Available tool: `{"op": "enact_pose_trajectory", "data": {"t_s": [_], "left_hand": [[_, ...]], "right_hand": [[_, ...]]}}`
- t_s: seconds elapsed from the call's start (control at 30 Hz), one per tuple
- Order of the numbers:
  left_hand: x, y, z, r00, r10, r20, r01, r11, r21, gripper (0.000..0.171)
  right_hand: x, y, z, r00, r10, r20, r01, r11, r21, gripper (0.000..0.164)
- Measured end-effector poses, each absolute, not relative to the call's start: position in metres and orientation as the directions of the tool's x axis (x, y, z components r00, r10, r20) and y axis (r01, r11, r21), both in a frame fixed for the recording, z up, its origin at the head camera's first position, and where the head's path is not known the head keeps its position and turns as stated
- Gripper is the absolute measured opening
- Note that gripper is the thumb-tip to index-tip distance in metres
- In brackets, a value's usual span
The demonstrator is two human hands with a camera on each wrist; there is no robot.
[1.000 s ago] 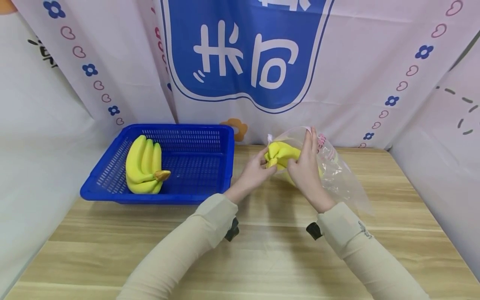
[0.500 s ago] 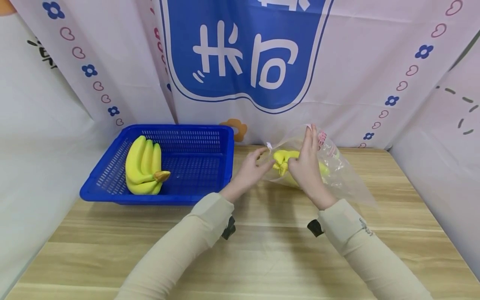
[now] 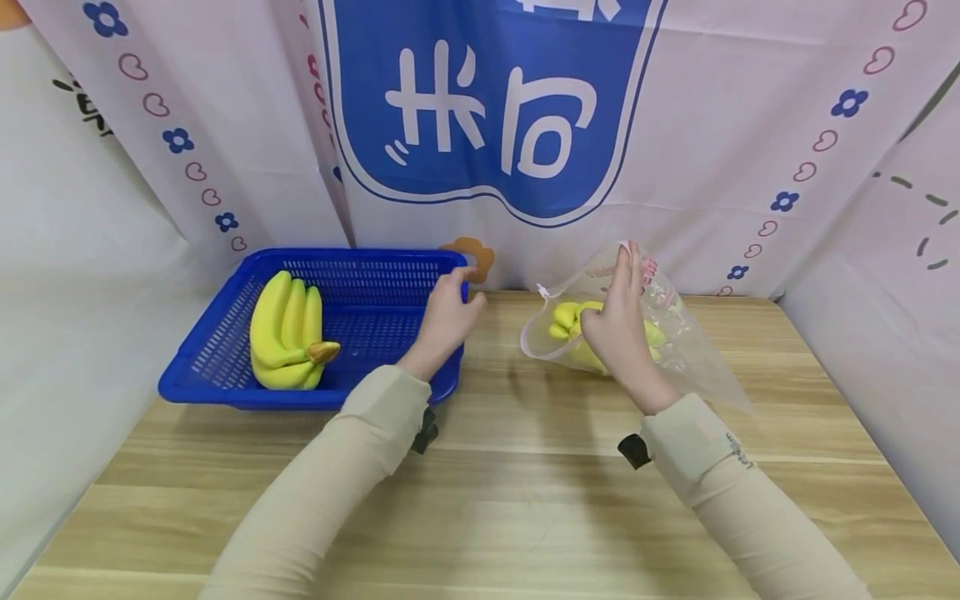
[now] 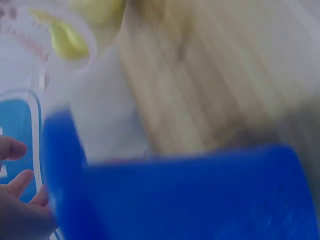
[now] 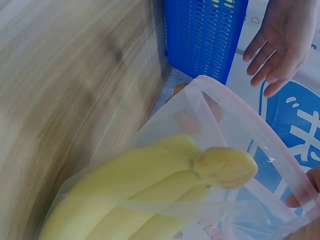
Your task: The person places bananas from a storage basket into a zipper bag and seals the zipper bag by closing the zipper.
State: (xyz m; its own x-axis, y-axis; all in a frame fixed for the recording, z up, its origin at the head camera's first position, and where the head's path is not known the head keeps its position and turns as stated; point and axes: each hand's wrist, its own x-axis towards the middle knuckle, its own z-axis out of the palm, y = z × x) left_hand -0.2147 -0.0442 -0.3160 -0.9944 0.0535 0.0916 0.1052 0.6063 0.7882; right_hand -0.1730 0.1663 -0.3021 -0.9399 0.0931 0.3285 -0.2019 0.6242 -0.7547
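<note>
My right hand [image 3: 621,337] pinches the rim of a clear zip bag [image 3: 693,362] and keeps its mouth raised. Inside the bag lies a bunch of yellow bananas [image 5: 150,187], its stem end toward the opening. My left hand [image 3: 444,321] hovers over the right side of a blue plastic basket [image 3: 171,385], fingers loosely bent and holding nothing. Another bunch of bananas [image 3: 276,321] sits at the left inside that basket, its brown stem pointing right. The left wrist view is blurred; the basket's blue rim fills its lower part.
The wood-grain table [image 3: 525,517] carries the basket on the left and the bag on the right. Behind it hangs a white cloth [image 3: 712,125] with a blue emblem. White cloth also closes off both sides.
My left hand let go of the bananas in the bag and moved left to the basket. The bananas settled deeper in the bag. My right hand stayed at the bag's rim.
</note>
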Motion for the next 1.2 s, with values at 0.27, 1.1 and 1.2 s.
{"op": "enact_pose_trajectory", "data": {"t_s": [0.27, 1.1, 1.2], "left_hand": [[-0.223, -0.082, -0.301, -0.998, -0.027, 0.06, 0.028, 0.647, 0.762, 0.049], [-0.22, -0.189, -0.308, -0.98, -0.17, -0.102, -0.197, 0.888, 0.416, 0.072], [-0.218, -0.198, -0.309, -0.972, -0.194, -0.129, -0.231, 0.88, 0.414, 0.076]], "right_hand": [[-0.173, 0.167, -0.302, -0.944, 0.083, 0.32, -0.2, 0.627, -0.753, 0.093], [-0.173, 0.171, -0.305, -0.946, 0.088, 0.311, -0.191, 0.624, -0.757, 0.092], [-0.173, 0.171, -0.306, -0.948, 0.088, 0.306, -0.187, 0.625, -0.758, 0.093]]}}
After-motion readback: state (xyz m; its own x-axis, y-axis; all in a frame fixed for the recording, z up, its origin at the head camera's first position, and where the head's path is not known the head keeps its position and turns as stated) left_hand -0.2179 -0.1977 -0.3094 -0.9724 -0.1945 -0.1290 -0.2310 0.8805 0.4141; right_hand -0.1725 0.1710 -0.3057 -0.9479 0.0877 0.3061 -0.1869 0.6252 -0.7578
